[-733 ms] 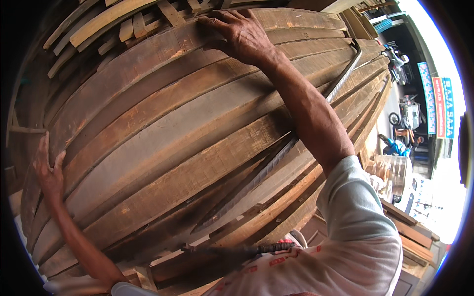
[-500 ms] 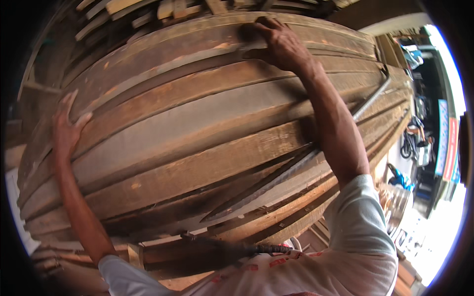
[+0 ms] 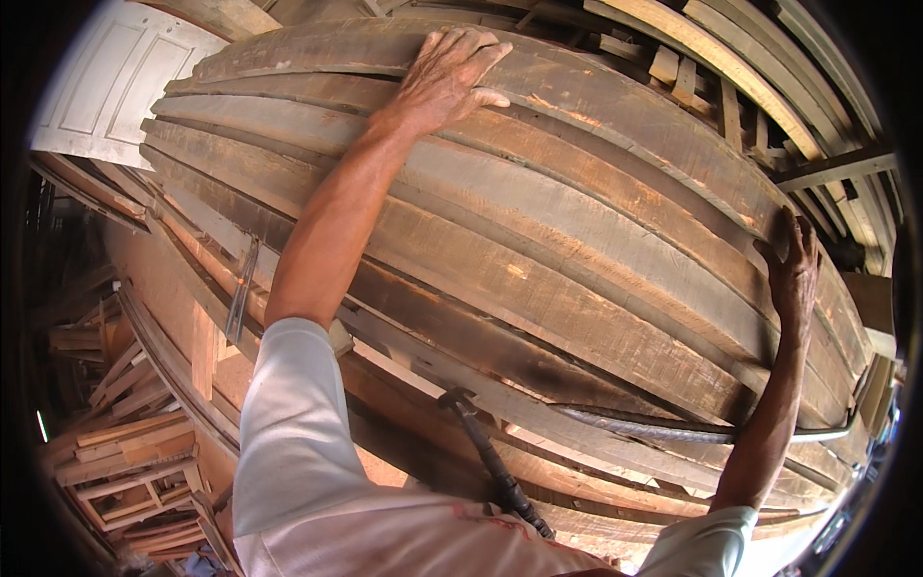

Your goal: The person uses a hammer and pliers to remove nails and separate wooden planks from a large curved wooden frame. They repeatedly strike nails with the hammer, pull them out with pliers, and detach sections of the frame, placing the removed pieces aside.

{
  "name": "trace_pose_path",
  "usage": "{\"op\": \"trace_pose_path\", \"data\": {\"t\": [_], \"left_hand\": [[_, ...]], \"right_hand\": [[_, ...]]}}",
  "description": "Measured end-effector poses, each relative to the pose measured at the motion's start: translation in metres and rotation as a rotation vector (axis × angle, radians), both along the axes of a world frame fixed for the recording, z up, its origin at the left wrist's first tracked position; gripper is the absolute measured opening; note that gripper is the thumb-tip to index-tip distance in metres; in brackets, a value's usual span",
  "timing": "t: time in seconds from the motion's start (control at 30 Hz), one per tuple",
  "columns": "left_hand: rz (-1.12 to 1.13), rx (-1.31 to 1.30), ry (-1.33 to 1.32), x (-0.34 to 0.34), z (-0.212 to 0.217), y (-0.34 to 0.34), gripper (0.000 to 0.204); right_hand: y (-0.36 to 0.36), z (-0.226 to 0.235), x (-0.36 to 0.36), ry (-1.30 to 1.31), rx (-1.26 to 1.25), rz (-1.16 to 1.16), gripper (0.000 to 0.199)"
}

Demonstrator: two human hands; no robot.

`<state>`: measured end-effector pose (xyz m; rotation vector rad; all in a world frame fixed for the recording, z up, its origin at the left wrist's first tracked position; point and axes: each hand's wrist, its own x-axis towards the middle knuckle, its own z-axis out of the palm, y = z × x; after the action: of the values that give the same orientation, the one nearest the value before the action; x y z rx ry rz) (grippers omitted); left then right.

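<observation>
Long, rough brown planks lie side by side in a stack before me. My left hand (image 3: 447,77) is closed across the farthest plank (image 3: 596,111), fingers toward its far edge and thumb at the near edge. Farther right, my right hand (image 3: 793,264) is closed across the same plank, its fingertips partly hidden by shadow. Below my right forearm, a ribbed metal bar (image 3: 644,423) with a bent end rests on the nearer planks. A dark-handled hammer (image 3: 490,462) lies close to my body, its handle end by my shirt.
A white panelled door (image 3: 125,82) stands at the far left. Stacked timber (image 3: 740,48) fills the rack at the upper right. Small wooden frames and offcuts (image 3: 144,481) are piled at the lower left. A metal clamp-like piece (image 3: 242,288) sits by the stack's near left edge.
My view has swung left and tilted; the door has come into sight, and the street at right has mostly left it. My right hand, blurred over the planks before, now grips the farthest one.
</observation>
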<state>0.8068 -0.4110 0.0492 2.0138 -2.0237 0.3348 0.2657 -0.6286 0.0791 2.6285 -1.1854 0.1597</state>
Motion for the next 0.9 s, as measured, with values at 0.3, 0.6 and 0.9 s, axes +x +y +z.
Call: {"op": "trace_pose_path", "data": {"t": [0.3,0.6,0.9], "left_hand": [[0.158,0.193,-0.008,0.014,-0.01,-0.002,0.079],[0.244,0.27,0.375,-0.012,0.013,0.003,0.07],[0.029,-0.159,0.402,-0.017,0.024,0.001,0.038]], "right_hand": [[0.014,0.013,0.024,0.013,0.204,0.04,0.067],[-0.002,0.013,0.006,-0.354,0.182,0.088,0.046],[0.033,0.037,0.029,-0.662,0.087,0.1,0.024]]}}
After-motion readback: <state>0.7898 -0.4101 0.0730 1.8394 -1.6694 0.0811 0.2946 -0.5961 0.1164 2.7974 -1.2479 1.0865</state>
